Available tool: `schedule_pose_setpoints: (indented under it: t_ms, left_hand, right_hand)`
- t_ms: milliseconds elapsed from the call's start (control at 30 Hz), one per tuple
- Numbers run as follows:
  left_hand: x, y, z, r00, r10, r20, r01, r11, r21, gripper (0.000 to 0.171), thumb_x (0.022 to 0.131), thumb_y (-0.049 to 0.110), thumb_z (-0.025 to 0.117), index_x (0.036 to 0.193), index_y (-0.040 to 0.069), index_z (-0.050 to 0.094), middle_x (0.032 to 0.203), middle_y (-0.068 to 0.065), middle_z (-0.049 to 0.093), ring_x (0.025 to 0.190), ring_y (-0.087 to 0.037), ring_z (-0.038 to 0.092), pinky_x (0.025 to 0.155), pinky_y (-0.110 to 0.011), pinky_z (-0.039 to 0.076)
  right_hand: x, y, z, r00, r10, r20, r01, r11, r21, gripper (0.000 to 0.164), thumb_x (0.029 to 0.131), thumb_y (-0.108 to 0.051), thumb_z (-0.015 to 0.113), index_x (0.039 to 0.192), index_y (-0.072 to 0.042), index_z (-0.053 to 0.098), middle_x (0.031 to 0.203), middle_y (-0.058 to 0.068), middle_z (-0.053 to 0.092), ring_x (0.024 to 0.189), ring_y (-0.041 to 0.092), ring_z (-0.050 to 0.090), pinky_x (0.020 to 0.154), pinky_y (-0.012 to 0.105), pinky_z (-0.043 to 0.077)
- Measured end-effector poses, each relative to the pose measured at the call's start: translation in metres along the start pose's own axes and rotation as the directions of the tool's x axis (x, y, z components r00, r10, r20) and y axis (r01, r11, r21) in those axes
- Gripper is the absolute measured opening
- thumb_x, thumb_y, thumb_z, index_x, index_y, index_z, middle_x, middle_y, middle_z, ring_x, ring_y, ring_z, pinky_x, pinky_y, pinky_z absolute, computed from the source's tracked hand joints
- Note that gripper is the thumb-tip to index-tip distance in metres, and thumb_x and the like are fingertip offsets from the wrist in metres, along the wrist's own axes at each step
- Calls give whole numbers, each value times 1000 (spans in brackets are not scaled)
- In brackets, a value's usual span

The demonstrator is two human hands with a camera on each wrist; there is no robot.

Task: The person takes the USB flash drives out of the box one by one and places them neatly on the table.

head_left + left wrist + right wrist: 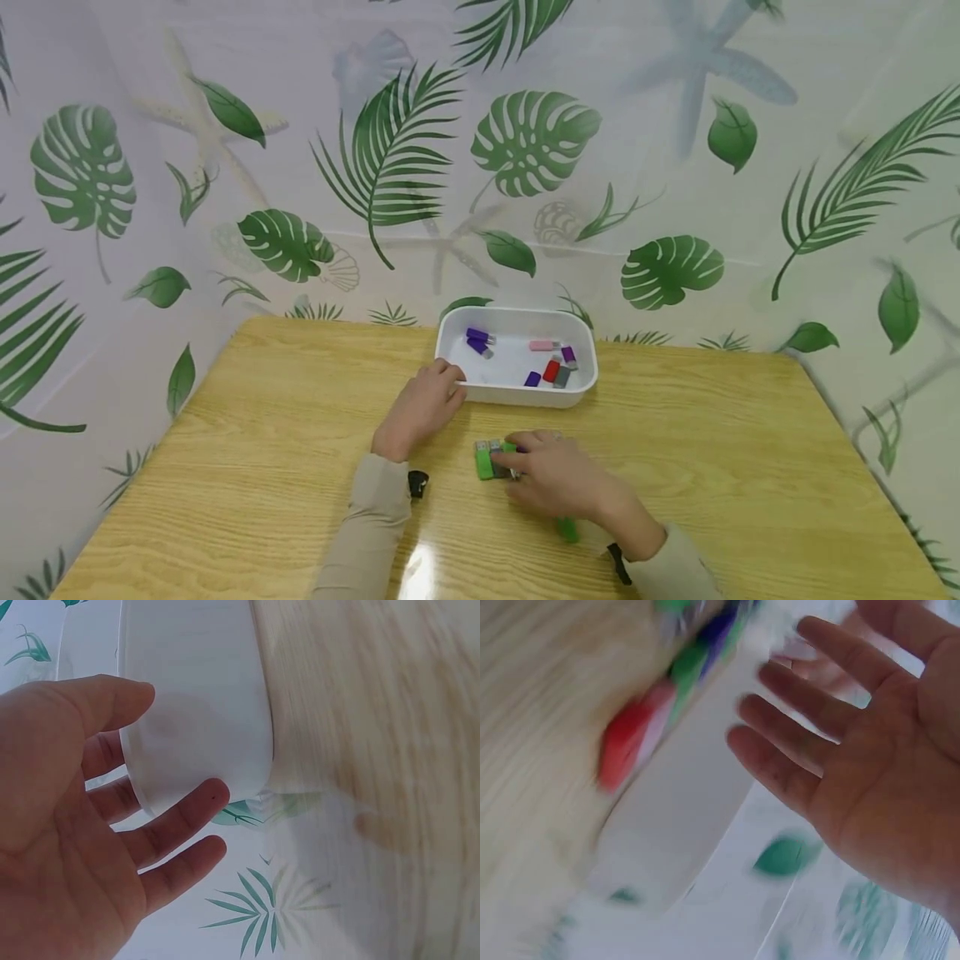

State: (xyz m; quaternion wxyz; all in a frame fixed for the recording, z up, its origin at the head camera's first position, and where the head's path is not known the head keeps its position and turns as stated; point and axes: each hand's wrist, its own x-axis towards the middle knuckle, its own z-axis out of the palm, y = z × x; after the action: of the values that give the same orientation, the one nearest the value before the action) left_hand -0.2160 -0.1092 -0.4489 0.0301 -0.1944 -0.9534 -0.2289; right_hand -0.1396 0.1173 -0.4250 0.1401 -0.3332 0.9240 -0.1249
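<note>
A white plastic tray (517,395) holds several USB flash drives, among them a pink one (543,345) and a red one (551,371). My left hand (426,400) grips its front left corner; in the left wrist view the thumb lies outside the wall (199,697) and two fingers pass behind the rim. Over a group of flash drives in front of the tray hovers my right hand (558,479), fingers spread and apparently holding nothing. A green drive (484,463) and a grey one (497,468) show beside its fingertips. The right wrist view, blurred, shows a red drive (622,750) near the tray.
Another green piece (567,530) lies on the wooden table (285,467), partly under my right hand. A leaf-patterned cloth (525,242) hangs right behind the tray. Black wrist straps (417,483) show at both sleeves.
</note>
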Motion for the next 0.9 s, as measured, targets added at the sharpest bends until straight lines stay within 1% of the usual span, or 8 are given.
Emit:
schedule_pose_setpoints:
  t_ms: [33,100,167,267,333,533,733,900]
  left_hand:
    - [0,0,0,1000,0,-2,0,1000,-2,24,103,21,52,116,6,65,118,-11,61,106,-30,59,92,-44,49]
    - [0,0,1,1000,2,-5,-2,1000,-2,24,102,21,53,116,5,64,117,-11,61,105,-30,59,92,-45,49]
    - [-1,1,1,1000,1,-3,-1,1000,-6,24,102,21,53,116,5,64,117,-11,61,105,-30,59,92,-45,49]
    - [-1,2,0,1000,-1,5,1,1000,-7,25,103,22,52,117,5,64,118,-12,61,106,-31,59,92,-45,49]
    - [-1,2,0,1000,-4,6,4,1000,-3,25,103,22,52,117,5,64,118,-11,61,106,-30,59,92,-45,49]
    - [2,3,-3,1000,6,-6,-6,1000,9,24,103,21,51,115,5,64,116,-12,61,103,-30,60,90,-45,50]
    - [2,2,-3,1000,-11,11,11,1000,13,25,102,22,51,116,6,64,117,-11,61,105,-30,59,92,-45,50]
    - [1,2,-1,1000,-2,14,2,1000,-1,24,102,21,52,116,6,65,117,-12,61,105,-30,59,92,-45,50]
  right_hand:
    - [4,-4,2,999,-32,18,33,999,-34,45,98,-34,61,139,-17,59,146,14,50,132,36,47,102,58,42]
    - [10,-11,5,996,-69,59,75,991,-111,49,101,-39,56,144,-18,53,155,11,41,143,37,35,107,60,36]
    - [15,-15,8,994,-58,96,73,985,-154,52,102,-41,52,148,-16,49,158,9,36,146,35,29,112,57,32]
    - [18,-19,11,993,-1,122,24,983,-183,56,103,-42,49,150,-12,45,159,7,35,147,32,28,114,54,30]
    - [19,-20,12,991,28,129,-6,985,-170,58,103,-42,50,151,-10,42,159,8,35,147,32,28,115,53,29]
    - [19,-19,11,990,65,123,-48,989,-139,64,102,-43,51,153,-7,37,160,11,31,148,34,27,116,51,28]
    - [14,-12,5,992,90,92,-89,996,-17,62,101,-43,53,151,-8,41,160,15,30,147,37,27,114,58,28]
    - [0,-3,-10,988,154,14,-154,976,153,55,99,-35,61,143,-4,51,151,22,41,138,39,41,109,57,36]
